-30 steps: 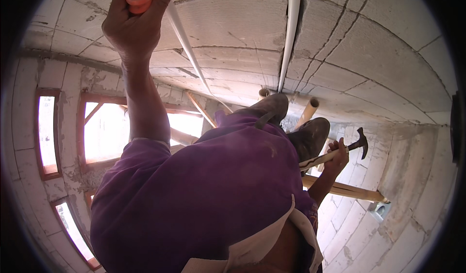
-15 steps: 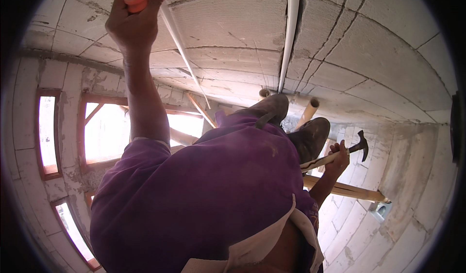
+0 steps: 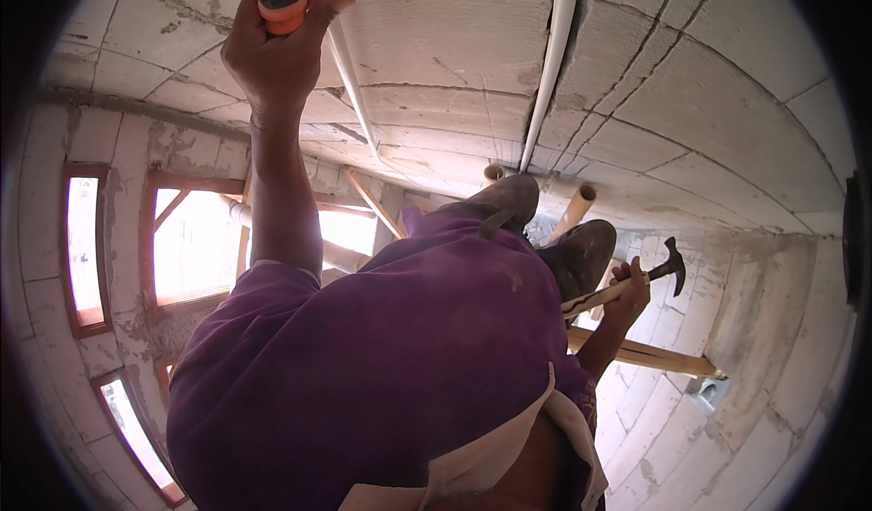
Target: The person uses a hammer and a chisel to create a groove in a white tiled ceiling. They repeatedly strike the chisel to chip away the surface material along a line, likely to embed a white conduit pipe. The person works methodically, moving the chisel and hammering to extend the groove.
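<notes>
My left hand point(image 3: 272, 61) is raised high against the block wall, its fingers closed around a short orange tool point(image 3: 284, 9) with a dark round end. The rest of that tool is hidden, so its kind is unclear. Just behind the thumb runs a slanting white pipe point(image 3: 352, 79); whether the hand touches it cannot be told. Low on the right, my right hand point(image 3: 627, 295) grips a claw hammer point(image 3: 669, 268) by its wooden handle close to the dark head, which points away from my body.
A second white pipe point(image 3: 556, 52) lies in a groove in the block wall point(image 3: 454, 39). Right of it, two narrow grooves run down the blocks. Bamboo poles point(image 3: 574, 209) and a wooden beam point(image 3: 649, 352) are near my legs. Window openings point(image 3: 193, 243) are on the left, a grey-blue box point(image 3: 710, 393) at right.
My left hand with the orange tool has shifted slightly right and down in view. The slanting pipe's lower end appears higher. My right hand and hammer have moved only a little.
</notes>
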`<state>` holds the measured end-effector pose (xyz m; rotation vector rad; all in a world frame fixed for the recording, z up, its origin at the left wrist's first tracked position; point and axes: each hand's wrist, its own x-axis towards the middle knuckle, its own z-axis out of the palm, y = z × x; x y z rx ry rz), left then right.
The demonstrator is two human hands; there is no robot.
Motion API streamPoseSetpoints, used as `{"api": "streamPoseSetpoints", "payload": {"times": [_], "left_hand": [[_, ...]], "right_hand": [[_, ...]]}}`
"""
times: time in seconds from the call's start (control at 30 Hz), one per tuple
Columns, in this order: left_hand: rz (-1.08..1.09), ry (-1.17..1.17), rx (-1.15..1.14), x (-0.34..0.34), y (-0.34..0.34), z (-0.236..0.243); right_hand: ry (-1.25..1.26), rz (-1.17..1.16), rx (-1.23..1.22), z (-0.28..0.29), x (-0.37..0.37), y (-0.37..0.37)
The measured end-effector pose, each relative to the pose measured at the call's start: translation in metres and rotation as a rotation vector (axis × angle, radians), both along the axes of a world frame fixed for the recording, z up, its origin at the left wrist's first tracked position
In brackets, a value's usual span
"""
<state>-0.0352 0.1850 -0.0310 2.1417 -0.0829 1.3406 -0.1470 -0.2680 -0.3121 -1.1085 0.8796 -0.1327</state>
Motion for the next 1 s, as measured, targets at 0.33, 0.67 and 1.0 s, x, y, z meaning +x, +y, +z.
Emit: {"api": "streamPoseSetpoints", "payload": {"times": [0.33,0.67,1.0], "left_hand": [[-0.051,-0.043,0.126,-0.004,0.012,-0.005],[-0.449,-0.008,-0.330,-0.040,0.030,0.019],[-0.738,1.083,-0.665,-0.035,-0.081,-0.071]], "right_hand": [[0.052,0.001,-0.009,0.005,0.005,-0.001],[-0.009,0.005,-0.009,0.002,0.006,0.001],[-0.304,0.170,-0.152,-0.049,0.021,0.022]]}}
